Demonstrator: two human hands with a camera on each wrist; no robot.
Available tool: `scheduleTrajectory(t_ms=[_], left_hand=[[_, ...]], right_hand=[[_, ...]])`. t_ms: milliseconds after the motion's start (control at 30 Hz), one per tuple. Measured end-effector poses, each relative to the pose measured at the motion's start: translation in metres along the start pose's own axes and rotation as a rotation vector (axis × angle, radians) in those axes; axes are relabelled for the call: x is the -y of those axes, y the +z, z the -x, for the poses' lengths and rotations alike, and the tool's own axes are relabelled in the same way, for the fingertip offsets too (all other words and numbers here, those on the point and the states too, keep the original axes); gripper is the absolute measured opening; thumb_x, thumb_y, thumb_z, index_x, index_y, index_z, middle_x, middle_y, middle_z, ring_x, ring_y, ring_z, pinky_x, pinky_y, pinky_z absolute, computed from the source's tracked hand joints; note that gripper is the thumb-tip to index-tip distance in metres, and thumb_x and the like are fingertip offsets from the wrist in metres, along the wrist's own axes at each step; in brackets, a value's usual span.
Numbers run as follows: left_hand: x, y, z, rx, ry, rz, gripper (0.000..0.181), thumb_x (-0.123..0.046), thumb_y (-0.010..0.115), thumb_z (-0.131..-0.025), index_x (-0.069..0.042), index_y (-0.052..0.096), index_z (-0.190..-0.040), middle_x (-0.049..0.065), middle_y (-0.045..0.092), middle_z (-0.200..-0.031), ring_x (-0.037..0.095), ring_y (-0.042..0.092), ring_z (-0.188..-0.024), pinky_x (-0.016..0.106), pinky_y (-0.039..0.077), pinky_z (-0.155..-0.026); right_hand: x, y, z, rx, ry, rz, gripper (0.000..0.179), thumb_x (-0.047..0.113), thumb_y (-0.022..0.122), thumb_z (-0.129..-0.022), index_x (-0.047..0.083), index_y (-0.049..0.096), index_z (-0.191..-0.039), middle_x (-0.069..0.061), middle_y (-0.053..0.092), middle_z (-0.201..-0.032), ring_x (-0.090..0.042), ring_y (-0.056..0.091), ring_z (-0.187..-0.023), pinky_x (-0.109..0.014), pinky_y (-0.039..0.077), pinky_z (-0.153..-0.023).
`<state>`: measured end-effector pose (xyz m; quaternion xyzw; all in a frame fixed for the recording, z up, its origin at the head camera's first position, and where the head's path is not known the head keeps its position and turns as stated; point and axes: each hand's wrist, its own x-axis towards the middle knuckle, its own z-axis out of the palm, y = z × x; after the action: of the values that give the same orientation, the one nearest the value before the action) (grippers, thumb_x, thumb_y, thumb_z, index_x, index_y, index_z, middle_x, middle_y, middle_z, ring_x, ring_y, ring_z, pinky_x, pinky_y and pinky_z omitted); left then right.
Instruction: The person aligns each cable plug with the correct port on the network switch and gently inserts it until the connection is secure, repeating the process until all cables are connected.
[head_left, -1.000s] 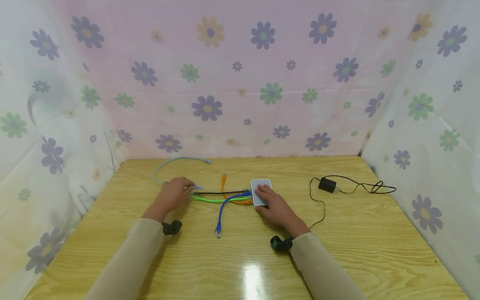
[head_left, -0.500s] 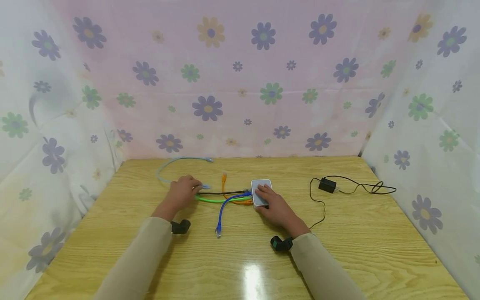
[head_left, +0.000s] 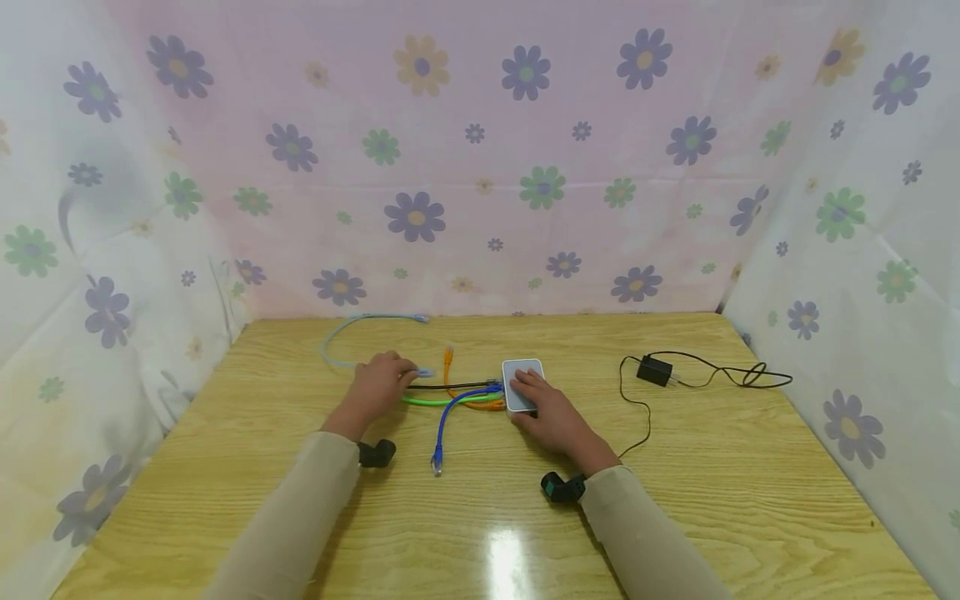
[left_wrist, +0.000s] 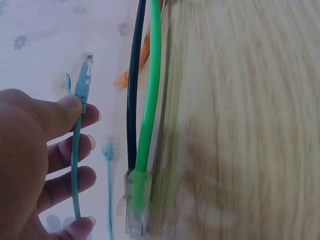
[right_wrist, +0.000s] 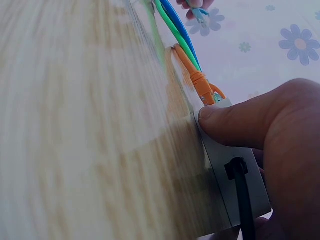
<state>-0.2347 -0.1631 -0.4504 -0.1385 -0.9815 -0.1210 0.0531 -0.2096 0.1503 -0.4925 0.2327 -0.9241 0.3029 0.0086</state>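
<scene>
Between thumb and fingertips, my left hand point(head_left: 378, 385) pinches a light blue Ethernet cable point(left_wrist: 75, 165) just behind its clear plug point(left_wrist: 86, 67). The plug points toward the small grey-white network switch point(head_left: 531, 365). My right hand point(head_left: 553, 417) holds the switch on the table, fingers over its top and thumb on its near side. Black point(head_left: 453, 387), green point(left_wrist: 150, 100), blue point(head_left: 442, 429) and orange point(right_wrist: 200, 87) Ethernet cables run from the switch's left side. Free ends of the black and green cables lie below my left hand. A black power lead point(right_wrist: 243, 200) enters the switch's side.
A black power adapter point(head_left: 655, 371) with its looped cord lies to the right on the wooden table point(head_left: 420, 533). The light blue cable's other end point(head_left: 420, 317) lies at the back edge. Flowered cloth point(head_left: 450, 167) hangs behind and at both sides.
My left hand has moved right toward the switch, carrying the light blue cable's plug with it. The cable's loop has shifted right too. My right hand and the switch have stayed put.
</scene>
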Motion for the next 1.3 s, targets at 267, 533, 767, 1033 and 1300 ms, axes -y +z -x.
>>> scheduleTrajectory(t_ms=[267,533,767,1033,1300], left_hand=[[-0.008,0.007,-0.006,-0.011,0.002,0.005,0.027,-0.031,0.053,-0.1,-0.015,0.071,-0.114,0.007,0.063,-0.107,0.033,0.057,-0.105,0.061,0.044,-0.083],[-0.019,0.009,-0.009,0.018,-0.008,0.017,0.028,-0.03,0.051,-0.101,-0.015,0.07,-0.115,0.007,0.064,-0.11,0.034,0.057,-0.109,0.064,0.042,-0.088],[-0.028,0.012,-0.016,0.035,0.003,0.005,0.027,-0.031,0.052,-0.101,-0.016,0.07,-0.114,0.006,0.065,-0.108,0.035,0.058,-0.109,0.067,0.042,-0.09],[-0.038,0.016,-0.021,0.087,0.005,0.008,0.026,-0.032,0.052,-0.101,-0.018,0.071,-0.112,0.003,0.065,-0.103,0.03,0.061,-0.101,0.062,0.045,-0.087],[-0.045,0.018,-0.027,0.092,0.022,-0.012,0.024,-0.031,0.053,-0.1,-0.019,0.071,-0.111,0.001,0.066,-0.103,0.028,0.063,-0.097,0.057,0.048,-0.084]], right_hand=[[0.002,-0.001,0.0,0.012,0.008,-0.001,0.06,0.027,0.064,-0.094,0.011,0.041,-0.148,-0.007,0.029,-0.159,-0.029,0.019,-0.149,-0.053,0.029,-0.115],[0.002,-0.001,0.001,0.009,0.007,0.004,0.06,0.027,0.064,-0.094,0.011,0.042,-0.148,-0.007,0.03,-0.158,-0.029,0.02,-0.149,-0.052,0.029,-0.116],[0.002,-0.001,0.001,0.008,0.006,0.009,0.06,0.028,0.064,-0.094,0.012,0.042,-0.148,-0.006,0.03,-0.158,-0.029,0.02,-0.149,-0.053,0.029,-0.115],[0.002,-0.001,0.001,0.006,-0.002,0.014,0.06,0.028,0.064,-0.094,0.012,0.042,-0.147,-0.007,0.03,-0.158,-0.029,0.021,-0.149,-0.053,0.03,-0.115],[0.003,-0.002,0.001,0.001,-0.005,0.009,0.06,0.027,0.064,-0.094,0.011,0.042,-0.147,-0.007,0.03,-0.158,-0.03,0.02,-0.149,-0.052,0.03,-0.115]])
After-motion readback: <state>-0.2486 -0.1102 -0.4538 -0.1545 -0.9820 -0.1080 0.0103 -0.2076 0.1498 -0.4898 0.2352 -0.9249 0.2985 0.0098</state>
